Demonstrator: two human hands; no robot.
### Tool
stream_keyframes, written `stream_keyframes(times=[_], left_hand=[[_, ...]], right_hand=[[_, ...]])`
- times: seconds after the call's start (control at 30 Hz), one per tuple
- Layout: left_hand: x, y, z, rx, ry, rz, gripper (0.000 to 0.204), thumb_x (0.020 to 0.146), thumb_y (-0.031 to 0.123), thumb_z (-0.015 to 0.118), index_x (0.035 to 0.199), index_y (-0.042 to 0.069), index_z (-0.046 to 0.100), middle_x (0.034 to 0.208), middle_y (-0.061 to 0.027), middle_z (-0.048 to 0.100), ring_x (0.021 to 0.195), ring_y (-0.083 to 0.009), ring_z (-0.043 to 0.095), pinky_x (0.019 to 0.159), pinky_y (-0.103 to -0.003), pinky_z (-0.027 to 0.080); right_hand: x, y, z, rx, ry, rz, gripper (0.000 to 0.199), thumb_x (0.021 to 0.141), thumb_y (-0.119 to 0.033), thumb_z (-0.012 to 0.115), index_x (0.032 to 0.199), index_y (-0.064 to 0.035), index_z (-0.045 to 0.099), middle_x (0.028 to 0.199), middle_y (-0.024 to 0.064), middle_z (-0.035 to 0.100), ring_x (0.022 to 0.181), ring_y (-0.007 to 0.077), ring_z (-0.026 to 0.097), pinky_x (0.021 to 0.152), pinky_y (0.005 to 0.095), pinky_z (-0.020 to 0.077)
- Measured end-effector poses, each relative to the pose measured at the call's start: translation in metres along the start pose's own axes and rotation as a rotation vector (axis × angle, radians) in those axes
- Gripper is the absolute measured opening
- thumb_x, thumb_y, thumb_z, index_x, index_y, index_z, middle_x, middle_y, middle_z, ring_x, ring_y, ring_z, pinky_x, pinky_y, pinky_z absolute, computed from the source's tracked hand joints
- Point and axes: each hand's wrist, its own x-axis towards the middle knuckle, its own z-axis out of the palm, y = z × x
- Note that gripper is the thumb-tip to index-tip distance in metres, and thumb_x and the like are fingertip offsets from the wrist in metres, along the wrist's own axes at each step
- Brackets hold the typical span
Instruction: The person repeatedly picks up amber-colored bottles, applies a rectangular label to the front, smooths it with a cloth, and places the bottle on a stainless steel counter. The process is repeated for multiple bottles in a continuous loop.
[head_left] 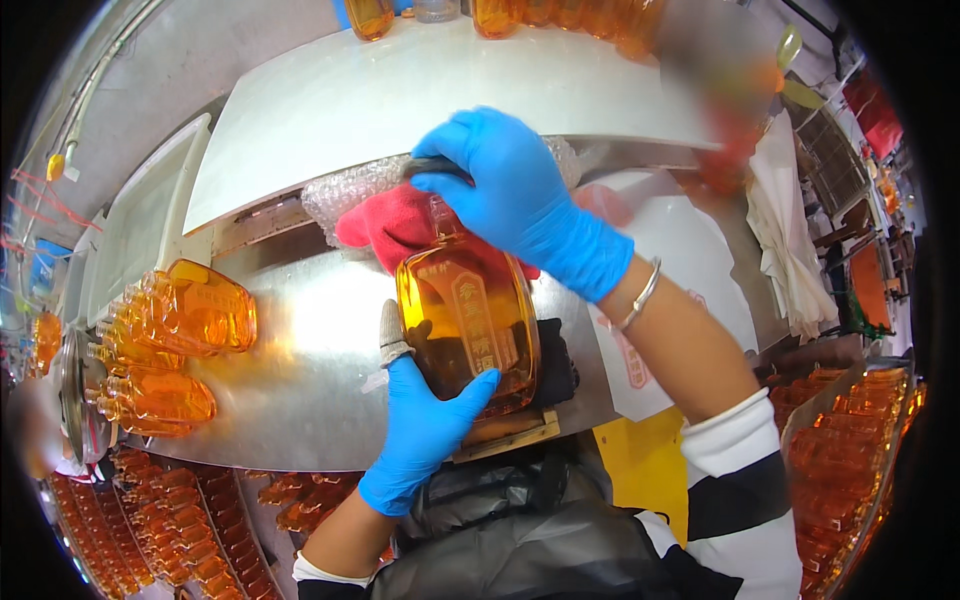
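Head view, as I log it: amber bottle (467, 325), centre of the steel table (310, 350). Left hand (425, 425) wrapped around its near base; right hand (520, 195) clasped over its neck and a red cloth (395, 225). More amber bottles (175, 345) lie left.

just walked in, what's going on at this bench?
A person in blue gloves is handling an amber glass bottle over a metal worktop. The left hand grips its lower body; the right hand is at the neck with a red cloth. More amber bottles lie to the left.
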Motion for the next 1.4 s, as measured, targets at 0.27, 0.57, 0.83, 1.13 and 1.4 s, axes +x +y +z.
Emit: stream_keyframes(times=[0.27, 0.57, 0.83, 1.13, 1.4], left_hand=[[0.047, 0.036, -0.063, 0.202, -0.045, 0.418, 0.070, 0.074, 0.011, 0.067, 0.134, 0.000, 0.033, 0.132, -0.0160, 0.040, 0.126, -0.0265, 0.035, 0.106, -0.036, 0.024], [0.143, 0.058, -0.036, 0.941, -0.029, 0.582, 0.018, 0.073, 0.028, 0.068, 0.080, 0.013, 0.063, 0.092, -0.0063, 0.058, 0.092, -0.0271, 0.057, 0.105, -0.057, 0.012], [0.031, 0.067, -0.053, -0.059, -0.109, 0.370, 0.012, 0.085, 0.004, 0.058, 0.094, 0.003, 0.051, 0.095, -0.0069, 0.058, 0.088, -0.0131, 0.056, 0.080, -0.026, 0.045], [0.033, 0.076, -0.146, 0.249, 0.671, 0.553, 0.008, 0.088, 0.000, 0.052, 0.093, 0.002, 0.048, 0.092, -0.0070, 0.057, 0.084, -0.0139, 0.054, 0.082, -0.026, 0.043], [0.094, 0.040, -0.202, 0.656, 0.933, 0.486, 0.010, 0.086, 0.002, 0.055, 0.087, 0.001, 0.045, 0.080, -0.0054, 0.044, 0.080, -0.0168, 0.049, 0.076, -0.027, 0.042]], right_hand=[[-0.142, -0.098, -0.061, 0.054, -0.268, -0.124, 0.028, 0.066, -0.015, 0.067, 0.094, -0.0176, 0.066, 0.082, -0.0028, 0.061, 0.065, 0.0144, 0.053, 0.059, 0.0316, 0.0409], [-0.134, -0.091, -0.109, 0.162, -0.298, 0.313, 0.025, 0.069, -0.007, 0.068, 0.094, -0.0101, 0.065, 0.081, -0.0010, 0.060, 0.071, 0.0159, 0.052, 0.071, 0.0278, 0.0426], [-0.153, -0.057, -0.098, 1.127, 0.513, 1.335, 0.025, 0.093, -0.029, 0.048, 0.096, -0.0077, 0.060, 0.092, 0.0050, 0.063, 0.085, 0.0188, 0.060, 0.077, 0.0316, 0.0495], [-0.041, 0.019, -0.091, 0.505, 0.201, 1.131, 0.037, 0.087, -0.034, 0.056, 0.067, -0.0029, 0.061, 0.060, 0.0026, 0.055, 0.054, 0.0083, 0.048, 0.053, 0.0225, 0.0391], [0.120, 0.171, -0.070, -0.419, 0.044, 0.468, 0.033, 0.083, -0.027, 0.058, 0.109, -0.0056, 0.058, 0.105, 0.0137, 0.060, 0.096, 0.0296, 0.058, 0.083, 0.0368, 0.0462]])
